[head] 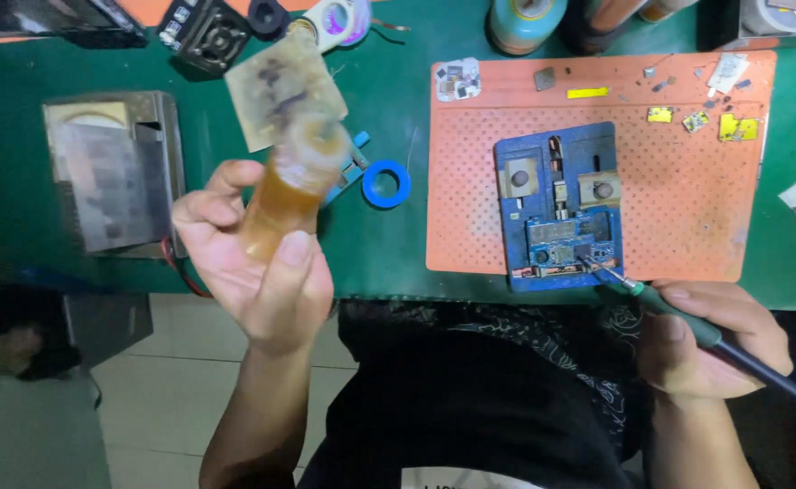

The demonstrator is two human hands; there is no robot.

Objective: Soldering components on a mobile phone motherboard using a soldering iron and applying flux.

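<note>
- Amber plastic, smooth and see-through, makes up the small bottle (289,195) that my left hand (253,263) holds, its pale cap end blurred and tipped away from me.
- Fingers of that hand curl around the bottle's body, thumb pressed up its near side, so it is clamped fast; the forearm rises from below with the palm turned toward me, well to the left of the orange mat (688,226).
- Orange mat is rubbery, rectangular and dotted with a grid of small holes; it lies on the green bench (389,254).
- Blue fixture (556,204), a hard rectangular plate, sits on the mat's middle, and a circuit board (568,240) with tiny parts is seated in its near half.
- My right hand (710,340) is just off the mat's near edge, fingers closed about the green grip of a soldering iron (679,312), held like a pen.
- The iron's thin metal tip slants up and left onto the board's near edge.
- A blue ring of tape (385,184) lies on the bench just left of the mat.
- A grey metal box (113,172) sits far left of the mat.
</note>
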